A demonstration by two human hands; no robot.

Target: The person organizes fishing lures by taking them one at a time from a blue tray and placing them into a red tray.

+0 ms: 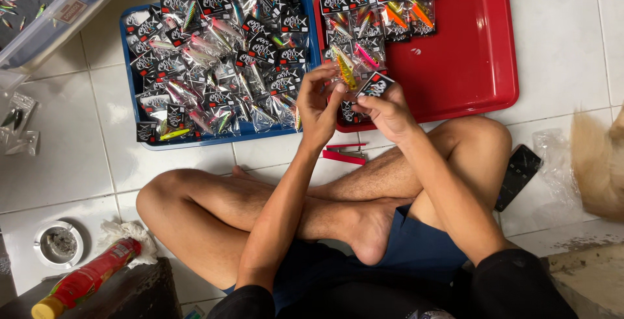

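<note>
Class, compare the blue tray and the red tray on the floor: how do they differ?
The blue tray is heaped full of packaged lures; the red tray holds only a few along its left side, its base mostly bare. The blue lies left, the red right. Both are rectangular, resting on white tiles.

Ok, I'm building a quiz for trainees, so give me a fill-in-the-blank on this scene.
1. Both hands, the left hand and the right hand, hold a packaged fishing lure over the ____ tray.
2. The tray heaped with packaged lures is ____.
3. The black phone lies on the tiled ____.

Missing words: red; blue; floor
</note>
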